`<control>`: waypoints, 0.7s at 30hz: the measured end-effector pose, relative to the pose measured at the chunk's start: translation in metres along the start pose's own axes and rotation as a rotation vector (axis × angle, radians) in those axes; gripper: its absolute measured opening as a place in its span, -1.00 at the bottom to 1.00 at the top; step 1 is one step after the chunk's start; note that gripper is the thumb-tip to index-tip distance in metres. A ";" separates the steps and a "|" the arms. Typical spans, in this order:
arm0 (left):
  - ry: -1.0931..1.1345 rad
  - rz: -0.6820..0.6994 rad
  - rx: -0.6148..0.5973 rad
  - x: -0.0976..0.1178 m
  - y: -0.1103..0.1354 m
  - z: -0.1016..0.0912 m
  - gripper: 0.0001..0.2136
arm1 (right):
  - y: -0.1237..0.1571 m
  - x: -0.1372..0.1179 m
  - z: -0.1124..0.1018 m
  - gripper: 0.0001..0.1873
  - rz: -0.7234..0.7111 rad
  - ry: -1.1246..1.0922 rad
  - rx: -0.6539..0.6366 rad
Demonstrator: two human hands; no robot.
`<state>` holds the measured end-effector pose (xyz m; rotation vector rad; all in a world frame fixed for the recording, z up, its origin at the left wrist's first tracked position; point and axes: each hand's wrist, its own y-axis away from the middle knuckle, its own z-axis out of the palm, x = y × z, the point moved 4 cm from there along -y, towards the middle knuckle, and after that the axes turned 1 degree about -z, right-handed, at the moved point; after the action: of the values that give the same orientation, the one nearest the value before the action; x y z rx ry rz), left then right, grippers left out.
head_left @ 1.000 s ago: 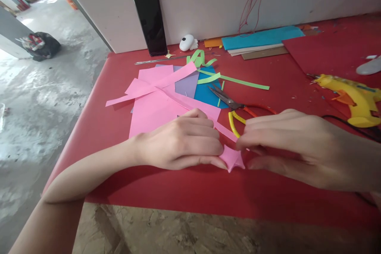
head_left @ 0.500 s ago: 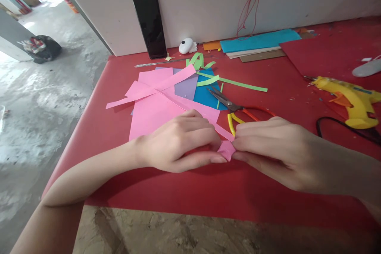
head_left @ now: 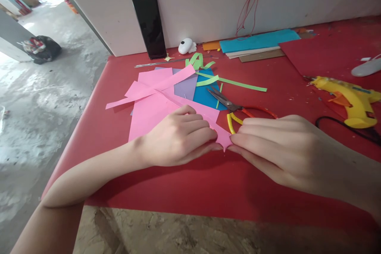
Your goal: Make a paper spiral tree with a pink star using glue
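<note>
Inward from the near edge of the red surface (head_left: 166, 190), the pink star (head_left: 224, 139) sits between the two hands. The left hand (head_left: 180, 137) pinches its left side between thumb and bent fingers; the right hand (head_left: 274, 145) pinches its right side with thumb and fingertips. The fingers partly hide the star.

Just beyond the right hand lie the scissors (head_left: 229, 105), blades pointing toward the far left corner. Pink paper (head_left: 149, 123), nearer the left edge, overlaps a purple sheet (head_left: 183, 87), with a blue sheet (head_left: 202, 92) beside that. Off to the right rests a yellow glue gun (head_left: 355, 105).

Green strips (head_left: 244, 84) lie farther back. Along the far edge, a phone (head_left: 150, 27) leans on the wall (head_left: 202, 4) near the far left corner, with a white figure (head_left: 186, 46) to its right.
</note>
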<state>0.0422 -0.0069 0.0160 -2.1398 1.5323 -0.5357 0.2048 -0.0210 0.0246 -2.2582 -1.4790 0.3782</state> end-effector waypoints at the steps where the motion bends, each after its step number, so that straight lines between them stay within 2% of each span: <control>1: -0.001 0.004 0.003 0.001 0.000 0.000 -0.81 | 0.000 -0.001 0.000 -0.67 -0.002 0.010 -0.006; 9: 0.156 0.016 0.044 0.010 -0.001 0.000 -0.77 | 0.002 -0.009 -0.003 -0.68 -0.020 -0.048 -0.030; 11: 0.231 0.080 0.052 0.021 -0.001 0.005 -0.75 | 0.001 -0.008 -0.003 -0.66 -0.018 -0.072 -0.030; 13: 0.294 0.223 0.074 0.036 0.000 0.011 -0.74 | -0.002 -0.006 0.001 -0.65 -0.043 -0.120 -0.061; 14: 0.272 0.225 0.111 0.039 0.001 0.013 -0.75 | -0.003 -0.005 0.003 -0.65 -0.056 -0.140 -0.075; 16: 0.145 0.190 0.076 0.036 0.002 0.022 -0.78 | -0.006 0.001 0.011 -0.67 -0.036 -0.140 -0.100; 18: -0.003 0.042 -0.010 0.019 0.004 0.030 -0.73 | -0.007 0.014 0.023 -0.69 0.106 -0.095 -0.134; 20: -0.109 -0.084 -0.064 0.002 0.007 0.034 -0.75 | -0.004 0.032 0.039 -0.73 0.352 -0.057 -0.197; 21: -0.108 -0.121 -0.051 -0.002 0.008 0.034 -0.77 | -0.002 0.041 0.046 -0.72 0.475 -0.033 -0.198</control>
<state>0.0542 -0.0021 -0.0162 -2.2720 1.3791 -0.4182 0.1996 0.0257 -0.0150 -2.7723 -1.0160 0.4216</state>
